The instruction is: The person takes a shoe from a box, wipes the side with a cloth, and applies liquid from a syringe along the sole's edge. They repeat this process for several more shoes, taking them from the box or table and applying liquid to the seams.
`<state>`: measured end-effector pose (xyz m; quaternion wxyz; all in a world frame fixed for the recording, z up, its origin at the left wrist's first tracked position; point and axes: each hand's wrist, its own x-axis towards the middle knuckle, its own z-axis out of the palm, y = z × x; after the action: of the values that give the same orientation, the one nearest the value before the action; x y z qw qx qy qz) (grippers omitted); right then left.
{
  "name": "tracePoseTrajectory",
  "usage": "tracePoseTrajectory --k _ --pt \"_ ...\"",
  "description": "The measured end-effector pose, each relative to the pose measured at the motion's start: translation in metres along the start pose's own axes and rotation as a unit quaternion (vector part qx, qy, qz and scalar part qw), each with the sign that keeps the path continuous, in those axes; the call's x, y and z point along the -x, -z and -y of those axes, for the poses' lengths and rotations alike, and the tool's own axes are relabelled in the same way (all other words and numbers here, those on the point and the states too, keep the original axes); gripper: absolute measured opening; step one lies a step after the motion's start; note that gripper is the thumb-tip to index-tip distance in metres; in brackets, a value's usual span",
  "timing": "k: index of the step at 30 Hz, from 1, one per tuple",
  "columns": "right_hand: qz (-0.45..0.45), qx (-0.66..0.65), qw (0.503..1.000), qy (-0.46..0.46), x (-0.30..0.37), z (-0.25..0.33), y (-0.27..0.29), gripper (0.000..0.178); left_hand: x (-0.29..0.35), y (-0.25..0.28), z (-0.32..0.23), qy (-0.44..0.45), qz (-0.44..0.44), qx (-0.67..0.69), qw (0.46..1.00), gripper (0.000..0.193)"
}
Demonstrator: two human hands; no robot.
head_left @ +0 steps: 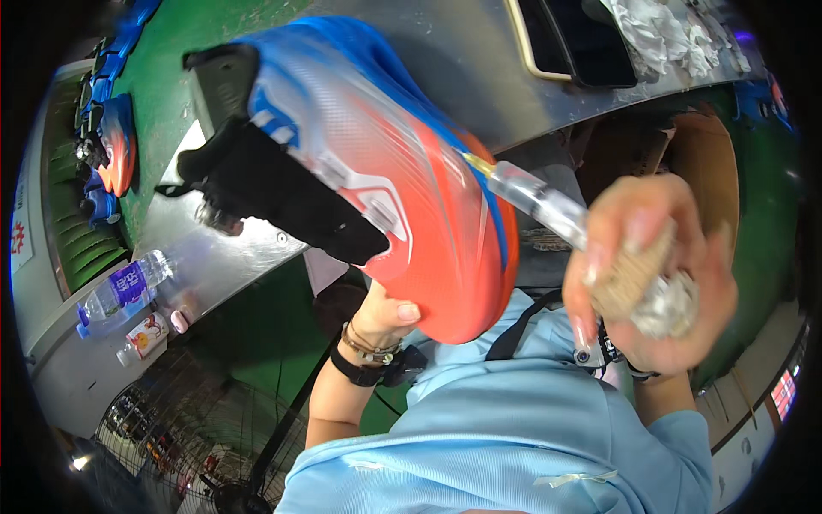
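A running shoe (402,214) in orange-red, white and blue is tilted up in front of me, its side facing me and its black collar (282,176) to the left. My left hand (387,315) grips it from below near the toe, thumb on the orange upper; the other fingers are hidden behind it. In my right hand (659,274) is a clear syringe (539,201), its yellowish tip at the line where the upper meets the blue sole edge. A rough tan block (634,278) and a crumpled whitish wad (668,304) are also within these fingers, which are somewhat blurred.
Two phones (591,43) and crumpled white paper (655,34) lie on the metal table at the far right. Plastic bottles (128,287) stand left, above a wire fan (197,428). More shoes (116,146) line the far left. A cardboard box (702,171) is below the table.
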<state>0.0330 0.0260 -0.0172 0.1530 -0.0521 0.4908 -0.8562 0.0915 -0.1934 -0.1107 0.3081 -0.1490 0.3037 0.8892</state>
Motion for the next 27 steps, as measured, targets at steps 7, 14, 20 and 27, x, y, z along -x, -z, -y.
tracePoseTrajectory --k 7,14,20,27 --pt "-0.016 -0.062 0.989 0.13 0.021 0.02 0.007 0.029 -0.067 -0.035 0.014 -0.011 0.168 0.165 0.972 0.066" --pt "-0.101 0.009 0.981 0.164 0.035 0.036 0.015 0.026 -0.099 -0.051 0.009 -0.048 0.195 0.186 0.962 0.057" --pt "-0.148 0.05 0.982 0.103 0.035 0.046 0.006 0.023 -0.119 -0.056 0.01 -0.06 0.208 0.164 0.962 0.052" --pt "-0.137 0.087 0.978 0.128 0.051 0.045 0.013 0.025 -0.134 -0.063 0.001 -0.077 0.162 0.038 0.983 0.072"
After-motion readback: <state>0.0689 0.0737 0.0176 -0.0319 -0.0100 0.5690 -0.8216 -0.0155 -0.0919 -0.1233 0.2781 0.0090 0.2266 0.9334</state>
